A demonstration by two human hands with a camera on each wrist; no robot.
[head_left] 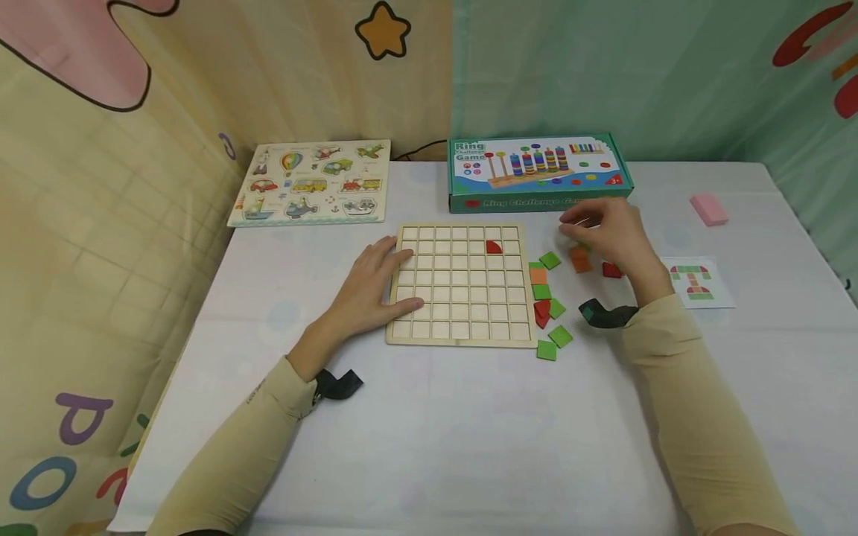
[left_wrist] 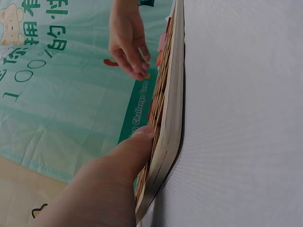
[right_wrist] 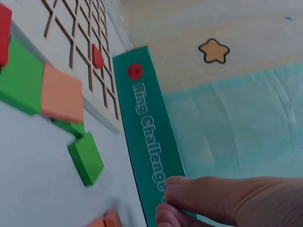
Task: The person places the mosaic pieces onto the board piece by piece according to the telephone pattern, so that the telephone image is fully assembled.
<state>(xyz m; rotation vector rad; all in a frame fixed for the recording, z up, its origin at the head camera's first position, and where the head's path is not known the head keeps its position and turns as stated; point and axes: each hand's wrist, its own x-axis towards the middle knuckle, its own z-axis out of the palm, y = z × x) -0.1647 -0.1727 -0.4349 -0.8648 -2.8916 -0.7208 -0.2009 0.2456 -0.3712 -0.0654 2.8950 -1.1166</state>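
Note:
A wooden grid board (head_left: 462, 343) lies flat on the white table, with a red quarter-round tile (head_left: 493, 247) in a cell near its upper right. My left hand (head_left: 365, 286) rests on the board's left edge, fingers spread; its thumb (left_wrist: 135, 146) lies over the rim. Above loose tiles, in front of the green box, hovers my right hand (head_left: 613, 234), thumb and index tips close together in the right wrist view. A small yellowish spot shows by these tips in the left wrist view; whether it is a held tile is unclear. Green tiles (head_left: 560, 336) lie along the board's right edge.
Behind the board stands a green Ring Challenge Game box (head_left: 512, 202), left of it a picture puzzle board (head_left: 322, 195). An orange tile (head_left: 579, 260) and a red tile (head_left: 611, 270) lie below the right hand. Farther right are a pattern card (head_left: 720, 298) and a pink block (head_left: 709, 210).

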